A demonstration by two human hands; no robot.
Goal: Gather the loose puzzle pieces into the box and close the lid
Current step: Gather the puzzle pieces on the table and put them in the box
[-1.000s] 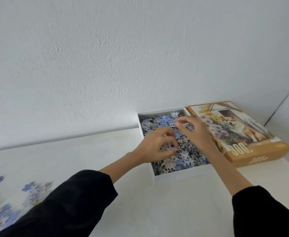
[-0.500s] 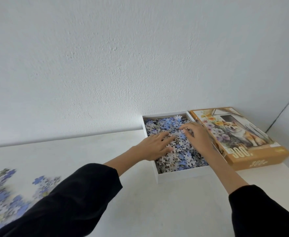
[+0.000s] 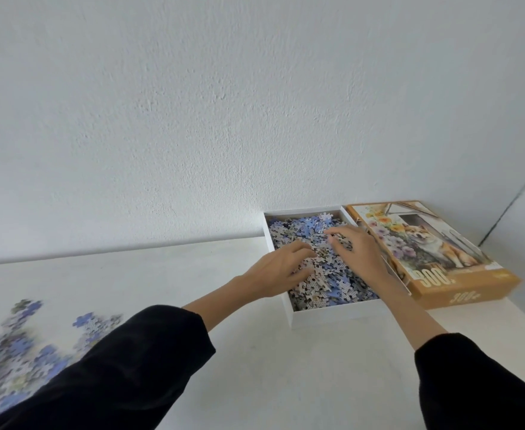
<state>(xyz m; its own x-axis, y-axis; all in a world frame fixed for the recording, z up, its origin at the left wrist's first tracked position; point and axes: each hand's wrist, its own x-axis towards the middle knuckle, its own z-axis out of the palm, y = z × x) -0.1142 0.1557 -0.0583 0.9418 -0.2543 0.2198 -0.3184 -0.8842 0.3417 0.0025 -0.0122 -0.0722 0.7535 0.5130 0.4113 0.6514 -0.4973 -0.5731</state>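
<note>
Both hands are inside the box, palms down. The left hand (image 3: 281, 268) lies flat with its fingers fairly straight on the heap. The right hand (image 3: 359, 252) has its fingers spread and a bit arched, tips on the pieces. Neither is pinching or holding anything. A second ago both had curled fingers over the box, as if letting pieces go. Half a second ago they flattened, and now they are spread wider on the pile. Judged from that, a handful has been dropped and they are levelling the heap so the lid will seat.

Behind is a plain white wall (image 3: 224, 103). The white table (image 3: 286, 367) carries everything. Black sleeves (image 3: 115, 367) cover the lower left and right of the view.

The lid (image 3: 459, 287), orange with a dog picture, lies face up just beside the box on its right, not yet on. I cannot tell whether they touch. The box (image 3: 332, 315), a white tray, sits against the wall. The boxed pieces (image 3: 332, 283) are heaped near rim height.

The loose puzzle pieces (image 3: 16, 352), blurred and bluish, are still out on the table at far left, well apart from the box. So gathering is not finished. More trips are needed before closing, and a heap this high may stop the lid sitting flush.
</note>
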